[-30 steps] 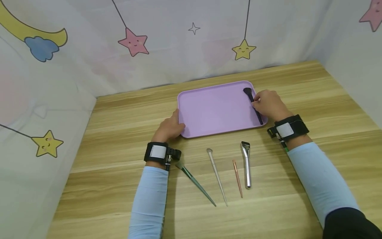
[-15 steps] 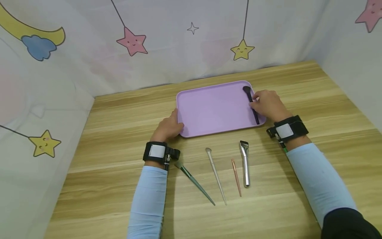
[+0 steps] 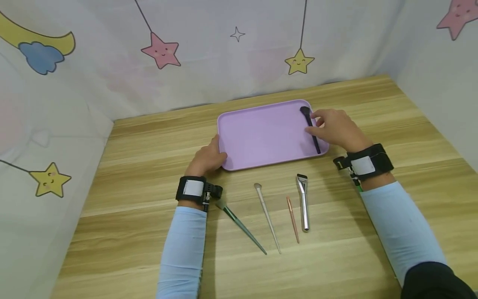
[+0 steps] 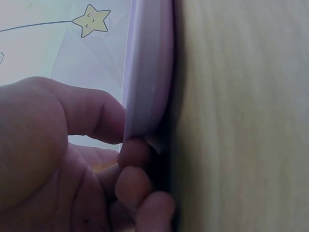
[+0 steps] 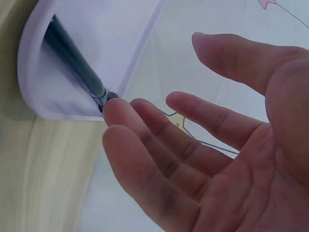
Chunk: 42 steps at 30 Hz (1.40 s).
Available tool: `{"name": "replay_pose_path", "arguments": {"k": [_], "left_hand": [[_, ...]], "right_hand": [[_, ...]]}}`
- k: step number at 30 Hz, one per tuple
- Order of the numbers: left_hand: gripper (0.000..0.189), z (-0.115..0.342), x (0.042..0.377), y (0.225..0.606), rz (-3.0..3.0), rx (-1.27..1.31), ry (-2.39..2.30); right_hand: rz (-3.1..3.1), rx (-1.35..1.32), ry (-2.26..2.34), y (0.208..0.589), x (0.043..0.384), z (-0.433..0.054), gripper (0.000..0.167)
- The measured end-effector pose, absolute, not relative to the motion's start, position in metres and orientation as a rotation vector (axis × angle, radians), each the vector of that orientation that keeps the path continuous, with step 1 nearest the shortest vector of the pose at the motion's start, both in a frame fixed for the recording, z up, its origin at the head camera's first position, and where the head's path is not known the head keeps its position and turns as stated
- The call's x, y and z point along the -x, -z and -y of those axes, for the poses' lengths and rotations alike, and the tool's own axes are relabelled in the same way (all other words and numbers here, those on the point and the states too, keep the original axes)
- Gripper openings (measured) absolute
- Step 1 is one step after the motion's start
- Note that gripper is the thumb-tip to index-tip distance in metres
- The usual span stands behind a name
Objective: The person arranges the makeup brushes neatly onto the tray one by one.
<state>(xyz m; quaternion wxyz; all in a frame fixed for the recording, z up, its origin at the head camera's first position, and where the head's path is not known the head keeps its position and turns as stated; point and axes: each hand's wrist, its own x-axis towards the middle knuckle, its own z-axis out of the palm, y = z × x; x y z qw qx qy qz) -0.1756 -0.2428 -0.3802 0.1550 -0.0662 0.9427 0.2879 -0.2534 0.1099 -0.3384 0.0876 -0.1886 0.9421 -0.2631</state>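
Observation:
A purple tray (image 3: 257, 137) lies toward the back of the table. My left hand (image 3: 206, 160) grips its near left corner; in the left wrist view the thumb is against the inner side of the tray wall (image 4: 147, 67) and fingertips (image 4: 131, 186) are at its underside. A black makeup brush (image 3: 308, 118) lies lengthwise along the tray's right side, bristles toward the back. My right hand (image 3: 336, 128) hovers beside it with thumb and fingers spread apart. In the right wrist view, nothing is between them, and the brush handle (image 5: 77, 60) rests inside the tray.
Nearer me on the wooden table (image 3: 142, 216) lie a green brush (image 3: 242, 227), a pale beige brush (image 3: 267, 214), a thin rose-gold brush (image 3: 293, 221) and a silver flat-headed brush (image 3: 304, 203). A white curtain (image 3: 209, 74) with printed stars hangs behind.
The black brush's handle end has shifted slightly left within the tray. My right hand has then let go of it, its fingers spreading. My left hand keeps its hold on the tray.

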Motion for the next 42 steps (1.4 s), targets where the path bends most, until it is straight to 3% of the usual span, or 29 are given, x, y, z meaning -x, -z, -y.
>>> {"name": "replay_pose_path", "arguments": {"k": [42], "left_hand": [[0.081,0.242,0.177,0.38,-2.709,0.16,-0.84]], "right_hand": [[-2.724,0.75,0.614,0.299,0.206,-0.107,0.059]]}}
